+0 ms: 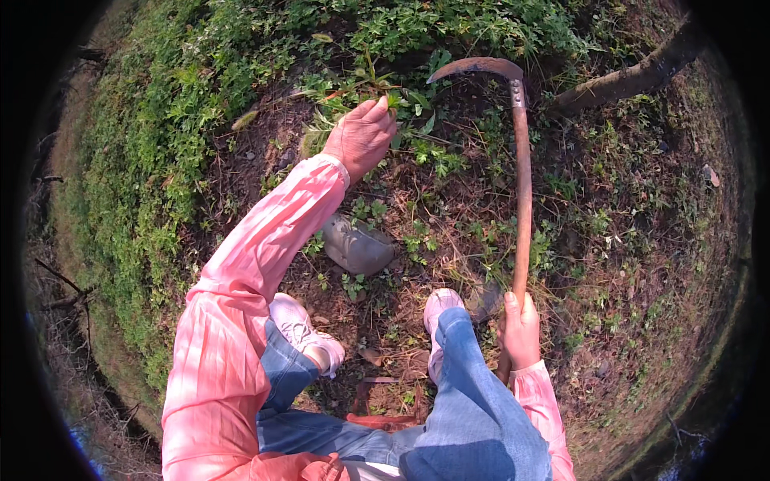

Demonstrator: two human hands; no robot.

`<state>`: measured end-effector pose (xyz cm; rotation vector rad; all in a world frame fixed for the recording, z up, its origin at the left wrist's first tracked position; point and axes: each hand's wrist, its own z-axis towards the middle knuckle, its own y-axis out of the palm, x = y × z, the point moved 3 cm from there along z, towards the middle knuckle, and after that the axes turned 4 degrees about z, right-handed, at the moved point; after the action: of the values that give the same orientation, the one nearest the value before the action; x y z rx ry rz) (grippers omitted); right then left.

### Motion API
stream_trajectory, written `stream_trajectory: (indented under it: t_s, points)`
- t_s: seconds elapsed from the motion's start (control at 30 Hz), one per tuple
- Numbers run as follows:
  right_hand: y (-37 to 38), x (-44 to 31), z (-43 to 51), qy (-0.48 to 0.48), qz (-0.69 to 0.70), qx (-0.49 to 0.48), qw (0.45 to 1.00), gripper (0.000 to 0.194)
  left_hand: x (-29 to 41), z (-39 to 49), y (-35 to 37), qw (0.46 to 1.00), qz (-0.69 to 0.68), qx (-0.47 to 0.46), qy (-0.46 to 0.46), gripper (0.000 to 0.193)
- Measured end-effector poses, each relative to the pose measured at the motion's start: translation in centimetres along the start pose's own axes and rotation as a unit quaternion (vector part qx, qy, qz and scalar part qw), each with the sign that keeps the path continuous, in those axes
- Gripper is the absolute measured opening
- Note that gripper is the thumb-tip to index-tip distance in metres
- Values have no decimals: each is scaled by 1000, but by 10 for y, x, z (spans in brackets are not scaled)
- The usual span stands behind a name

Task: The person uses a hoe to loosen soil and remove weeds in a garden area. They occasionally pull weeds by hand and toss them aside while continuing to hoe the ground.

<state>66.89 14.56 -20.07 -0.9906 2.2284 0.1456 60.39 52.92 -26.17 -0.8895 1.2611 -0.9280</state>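
My left hand (364, 137) is closed on a small bunch of green weeds (394, 102), whose leaves and thin stems stick out past the fingertips. Near the lower right, my right hand (520, 330) grips the wooden handle (523, 198) of a sickle. Its curved, rust-brown blade (478, 65) is at the far end, joined by a riveted metal collar, and its tip points left, up and to the right of my left hand. Low leafy plants (442, 159) grow beneath the blade and beside my left hand.
A rounded grey stone (359, 245) lies below my left forearm; another stone (484, 300) is by my right shoe (442, 303). A tree trunk or thick branch (631, 81) reaches in at upper right. Dense green plants (162, 174) cover the left. Something red (385, 421) lies between my legs.
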Motion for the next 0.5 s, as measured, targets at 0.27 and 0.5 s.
stream_trajectory:
  t_s: [0.27,0.5]
  points:
    - [54,-18,78,-82,-288,6,954,40,-42,30,24,913,-5,-377,-158,100]
    - [18,50,16,-26,-292,0,956,36,-23,-26,72,937,-109,-243,-224,11]
